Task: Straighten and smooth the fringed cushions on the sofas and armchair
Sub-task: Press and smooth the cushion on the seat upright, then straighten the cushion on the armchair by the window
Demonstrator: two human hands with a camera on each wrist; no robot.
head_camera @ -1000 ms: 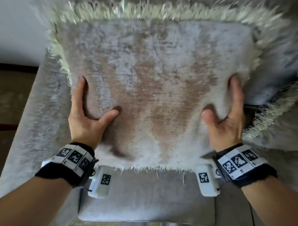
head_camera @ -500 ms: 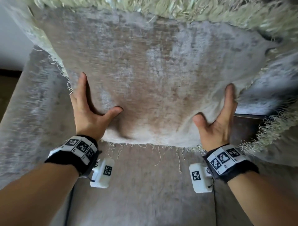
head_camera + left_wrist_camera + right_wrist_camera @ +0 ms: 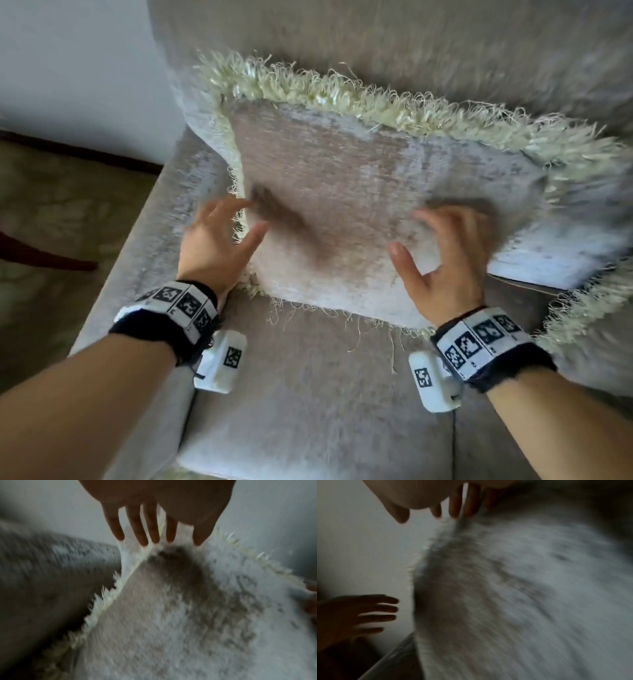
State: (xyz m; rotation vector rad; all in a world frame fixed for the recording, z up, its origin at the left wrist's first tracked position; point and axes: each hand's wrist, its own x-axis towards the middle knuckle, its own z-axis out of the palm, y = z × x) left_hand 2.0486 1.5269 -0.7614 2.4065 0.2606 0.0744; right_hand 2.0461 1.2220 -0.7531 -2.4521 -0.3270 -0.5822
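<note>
A grey-beige velvet cushion (image 3: 359, 192) with a cream fringe leans against the sofa backrest (image 3: 376, 44), its lower edge on the seat (image 3: 308, 404). My left hand (image 3: 219, 236) hovers at the cushion's left edge with straight, spread fingers, blurred by motion. My right hand (image 3: 442, 253) is over the lower right of the cushion, fingers loosely spread, holding nothing. In the left wrist view the cushion (image 3: 197, 615) fills the lower half below my left hand's fingertips (image 3: 144, 539). The right wrist view shows the cushion (image 3: 522, 588) blurred, with my left hand (image 3: 368, 612) at the left.
A second fringed cushion (image 3: 589, 318) lies at the right edge of the sofa. The sofa's armrest (image 3: 137, 274) runs along the left. Beyond it are a patterned carpet (image 3: 51, 212) and a white wall (image 3: 68, 68).
Both hands let go of the cushion, which now leans on the backrest lower and farther away. The hands have drawn back with fingers spread.
</note>
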